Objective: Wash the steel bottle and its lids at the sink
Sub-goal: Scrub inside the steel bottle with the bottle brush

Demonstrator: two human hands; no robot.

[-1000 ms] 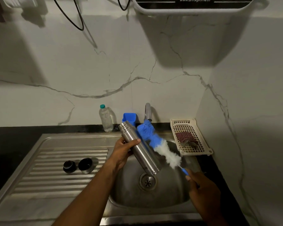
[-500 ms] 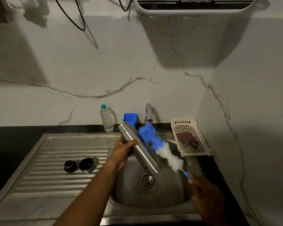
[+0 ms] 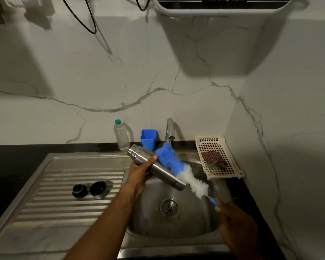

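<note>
Over the sink [image 3: 176, 231], the left hand [image 3: 139, 177] grips the bottle [image 3: 158, 169], tilted mouth-up leftward as before. The brush [image 3: 178, 167] has risen, and its blue tip now meets the tap [image 3: 169, 128]. The right hand [image 3: 236, 226] holds the handle, mostly hidden in its fist. The lids [image 3: 99, 189] sit on the drainboard [image 3: 54, 212]; water is barely discernible.

I'm in a home kitchen. A steel sink [image 3: 148, 220] with a ribbed drainboard [image 3: 64, 209] sits in a dark counter [image 3: 17, 152] against a marble-veined wall [image 3: 120, 72]. Around me are a tap [image 3: 169, 128], a scrubber [image 3: 213, 158] in a plastic basket [image 3: 219, 140] and a water purifier [image 3: 223, 5] overhead.
</note>
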